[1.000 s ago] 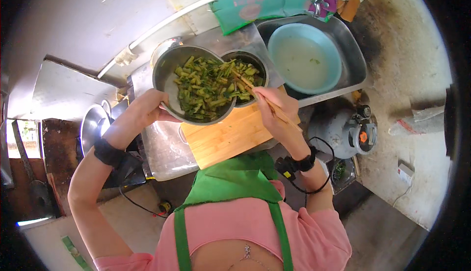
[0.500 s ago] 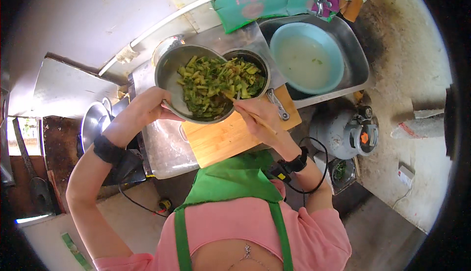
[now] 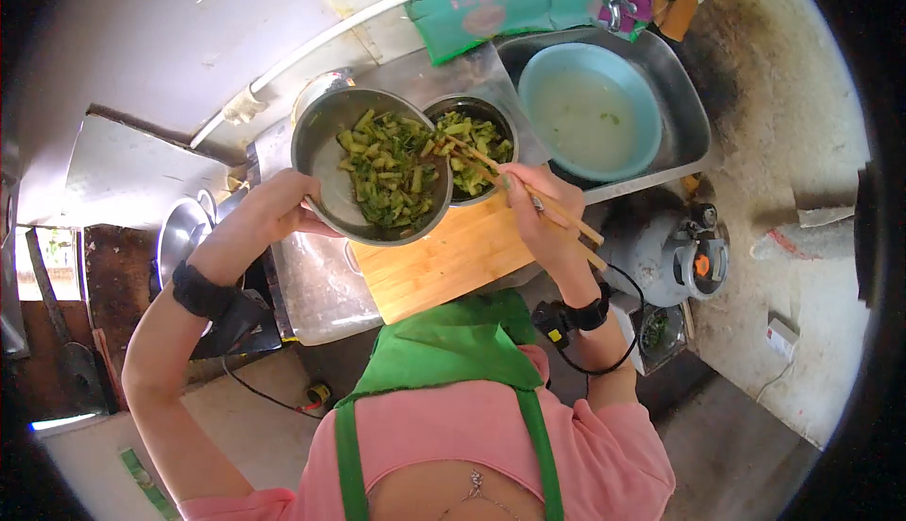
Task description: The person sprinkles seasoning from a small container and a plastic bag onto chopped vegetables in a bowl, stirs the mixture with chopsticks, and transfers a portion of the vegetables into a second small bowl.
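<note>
My left hand is closed on the rim of a metal bowl, holding it tilted to the right. Chopped green vegetables lie along the bowl's lower right side. Against its right rim stands a second, smaller metal pot, which also has chopped greens in it. My right hand grips a pair of wooden chopsticks. Their tips reach the greens where the two vessels meet. Under the vessels lies a wooden cutting board, partly covered by them.
A light blue basin of cloudy water sits in the steel sink at the far right. Right of the board stands a grey gas cylinder. A metal wok is at the left. A white pipe runs along the wall.
My right hand has moved right and away from the bowl, and the chopsticks now show at full length. The bowl has shifted slightly left, uncovering more of the smaller pot's greens.
</note>
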A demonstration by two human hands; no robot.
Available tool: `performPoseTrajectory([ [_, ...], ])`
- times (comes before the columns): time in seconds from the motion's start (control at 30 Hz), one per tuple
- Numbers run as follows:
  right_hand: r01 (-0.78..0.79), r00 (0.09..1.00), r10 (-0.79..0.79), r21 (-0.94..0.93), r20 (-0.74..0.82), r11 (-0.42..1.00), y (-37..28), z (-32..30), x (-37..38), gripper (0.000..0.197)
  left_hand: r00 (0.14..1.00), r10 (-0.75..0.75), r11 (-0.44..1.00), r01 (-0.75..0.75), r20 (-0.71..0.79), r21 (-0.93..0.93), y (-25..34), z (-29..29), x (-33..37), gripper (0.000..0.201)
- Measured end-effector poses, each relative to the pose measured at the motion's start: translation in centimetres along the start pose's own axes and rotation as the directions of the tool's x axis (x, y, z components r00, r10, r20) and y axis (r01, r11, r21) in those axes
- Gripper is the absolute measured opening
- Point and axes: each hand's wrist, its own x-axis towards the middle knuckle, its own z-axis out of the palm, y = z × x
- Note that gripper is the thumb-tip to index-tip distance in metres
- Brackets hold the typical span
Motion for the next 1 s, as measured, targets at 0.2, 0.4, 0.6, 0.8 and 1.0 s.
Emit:
performPoseTrajectory([
  [0.2,0.357,0.923,-0.361,0.050,0.137,0.933,-1.7,5.8,1.4,0.016,0.999,0.040,0.998,-0.041,0.028,0.050,0.3,0.7,-0.1,0.028],
  [0.4,0.322,0.933,-0.306,-0.058,0.191,0.945,0.4,8.4,2.6,0.015,1.000,-0.005,0.998,0.005,0.001,0.069,0.7,1.1,0.3,0.027],
  [0.6,0.277,0.956,-0.262,-0.103,0.134,0.955,1.5,7.3,1.0,0.010,1.000,0.005,0.998,-0.006,0.021,0.057,0.8,0.7,0.9,0.029],
  [0.8,0.151,0.987,-0.152,-0.023,-0.049,0.988,2.6,4.4,1.0,0.011,0.999,0.001,0.997,-0.004,0.040,0.076,1.6,0.4,0.5,0.030],
  [1.0,-0.307,0.902,0.426,0.594,-0.068,0.744,5.8,1.7,0.8,0.016,1.000,0.006,0.999,-0.005,-0.019,0.054,1.5,-0.6,0.3,0.032],
])
